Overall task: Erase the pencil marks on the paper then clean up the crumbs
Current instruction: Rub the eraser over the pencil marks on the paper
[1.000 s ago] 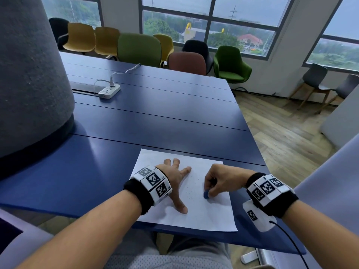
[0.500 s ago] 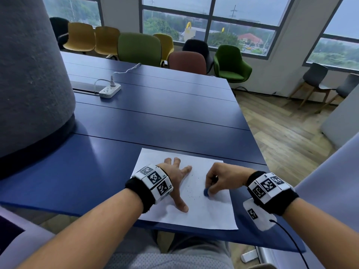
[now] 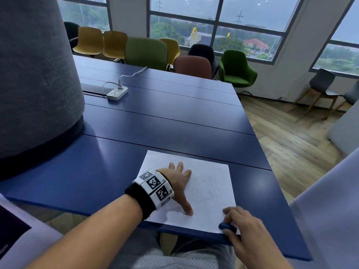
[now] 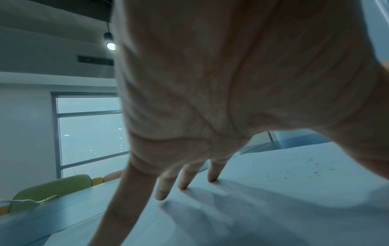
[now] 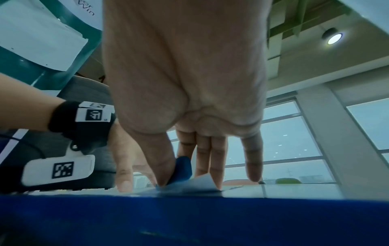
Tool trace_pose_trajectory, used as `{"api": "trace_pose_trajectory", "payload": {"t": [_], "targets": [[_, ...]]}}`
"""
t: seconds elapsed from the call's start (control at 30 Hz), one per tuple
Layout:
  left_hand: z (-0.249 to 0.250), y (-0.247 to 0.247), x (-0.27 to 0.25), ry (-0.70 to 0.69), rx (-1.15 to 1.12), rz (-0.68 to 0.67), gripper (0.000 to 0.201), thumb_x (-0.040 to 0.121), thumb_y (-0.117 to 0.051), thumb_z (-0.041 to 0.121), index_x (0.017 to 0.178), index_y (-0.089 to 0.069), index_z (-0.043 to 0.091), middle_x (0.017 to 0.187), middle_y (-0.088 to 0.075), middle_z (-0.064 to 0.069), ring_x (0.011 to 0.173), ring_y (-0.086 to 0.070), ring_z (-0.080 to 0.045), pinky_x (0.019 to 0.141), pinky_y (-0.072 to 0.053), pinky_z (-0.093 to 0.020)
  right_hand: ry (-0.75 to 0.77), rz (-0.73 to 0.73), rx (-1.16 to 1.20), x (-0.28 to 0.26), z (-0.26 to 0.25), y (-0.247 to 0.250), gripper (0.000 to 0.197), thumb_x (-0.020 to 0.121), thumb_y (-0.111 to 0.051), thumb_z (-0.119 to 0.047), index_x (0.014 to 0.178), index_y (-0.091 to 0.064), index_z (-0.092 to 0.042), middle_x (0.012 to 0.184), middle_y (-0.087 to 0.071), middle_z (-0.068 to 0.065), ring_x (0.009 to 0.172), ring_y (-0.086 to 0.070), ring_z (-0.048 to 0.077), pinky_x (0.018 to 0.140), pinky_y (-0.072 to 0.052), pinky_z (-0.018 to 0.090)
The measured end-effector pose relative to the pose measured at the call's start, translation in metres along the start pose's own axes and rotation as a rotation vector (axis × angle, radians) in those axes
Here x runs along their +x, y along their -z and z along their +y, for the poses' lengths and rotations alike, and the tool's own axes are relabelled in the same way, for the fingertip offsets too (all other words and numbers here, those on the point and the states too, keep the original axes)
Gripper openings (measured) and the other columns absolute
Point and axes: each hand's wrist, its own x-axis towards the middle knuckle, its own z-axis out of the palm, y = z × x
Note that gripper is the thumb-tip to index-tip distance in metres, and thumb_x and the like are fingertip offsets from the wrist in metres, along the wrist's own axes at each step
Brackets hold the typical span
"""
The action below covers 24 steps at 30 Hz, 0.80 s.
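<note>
Where the blue table [image 3: 155, 123] is running away from the person, a big grey felt-covered column [image 3: 35, 74] is standing on its left side, a white power strip [image 3: 117, 93] is lying further back, and yellow, green, red and black chairs [image 3: 145, 53] are lining the far edge under wide windows [image 3: 213, 22]; wood flooring [image 3: 291, 136] is showing to the right.

Near the front edge, the paper [image 3: 209, 177] is lying flat, its long sides running roughly away from the person. The left hand [image 3: 176, 183] is pressing on its left half, fingers spread and straight, thumb reaching toward the near edge. Dark crumbs [image 3: 200, 199] are lying scattered just right of that hand, also showing in the left wrist view [image 4: 311, 168]. Faint marks on the sheet are too pale to read.

At the paper's near right corner, the right hand [image 3: 246, 230] is pinching the blue eraser [image 3: 227, 227] between thumb and fingers, the remaining fingers hanging straight. The eraser's long axis is lying roughly left to right along the table edge, though the hand is covering most of it. From the right wrist, the eraser [image 5: 182, 169] is touching the paper's corner [image 5: 197, 183], which is curling upward. That hand is blurring in the head view, and its wrist is cut off by the frame.
</note>
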Motion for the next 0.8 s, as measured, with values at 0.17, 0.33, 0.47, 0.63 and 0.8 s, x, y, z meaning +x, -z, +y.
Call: {"api": "trace_pose_trajectory", "payload": {"t": [0.17, 0.33, 0.47, 0.63, 0.8], "targets": [[0.017, -0.024, -0.016, -0.043, 0.032, 0.087, 0.096, 0.092, -0.050, 0.063, 0.157, 0.002, 0.014, 0.162, 0.024, -0.009, 0.149, 0.018, -0.031, 0.112, -0.014, -0.070, -0.037, -0.019, 0.022, -0.007, 0.000, -0.004, 0.035, 0.083, -0.065, -0.024, 0.073, -0.036, -0.042, 0.126, -0.045, -0.034, 0.107, -0.039, -0.013, 0.108, -0.029, 0.024], [0.068, -0.073, -0.019, -0.276, -0.048, 0.191, 0.093, 0.079, 0.013, 0.075, 0.157, 0.008, 0.024, 0.161, 0.026, 0.002, 0.146, 0.030, -0.022, 0.112, 0.017, -0.065, -0.071, -0.061, 0.046, -0.010, -0.004, -0.006, 0.018, 0.079, -0.050, -0.032, 0.075, -0.034, -0.039, 0.130, -0.030, -0.038, 0.126, -0.038, -0.008, 0.114, -0.009, 0.019], [0.078, -0.095, -0.014, -0.332, -0.082, 0.250, 0.109, 0.063, 0.027, 0.080, 0.156, 0.012, 0.025, 0.159, 0.029, 0.008, 0.144, 0.034, -0.022, 0.106, 0.028, -0.060, -0.107, -0.080, 0.090, -0.014, -0.002, -0.009, 0.019, 0.077, -0.047, -0.032, 0.093, -0.040, -0.038, 0.125, -0.025, -0.047, 0.122, -0.033, -0.017, 0.119, -0.009, 0.025], [0.030, -0.088, -0.020, -0.031, -0.190, 0.262, 0.106, 0.057, 0.031, 0.079, 0.151, 0.023, 0.029, 0.155, 0.037, 0.008, 0.139, 0.039, -0.018, 0.111, 0.026, -0.056, -0.111, -0.074, 0.075, -0.015, -0.003, -0.007, 0.046, 0.086, -0.062, -0.020, 0.086, -0.038, -0.059, 0.127, -0.020, -0.048, 0.126, -0.026, -0.019, 0.116, -0.002, 0.018], [0.018, -0.085, -0.020, 0.213, -0.274, 0.300, 0.106, 0.064, 0.028, 0.079, 0.146, 0.025, 0.011, 0.153, 0.037, -0.013, 0.144, 0.031, -0.031, 0.111, 0.022, -0.057, -0.110, -0.062, 0.087, -0.015, -0.001, -0.008, 0.026, 0.088, -0.060, -0.022, 0.079, -0.039, -0.032, 0.130, -0.019, -0.046, 0.125, -0.024, -0.020, 0.117, -0.001, 0.018]]}}
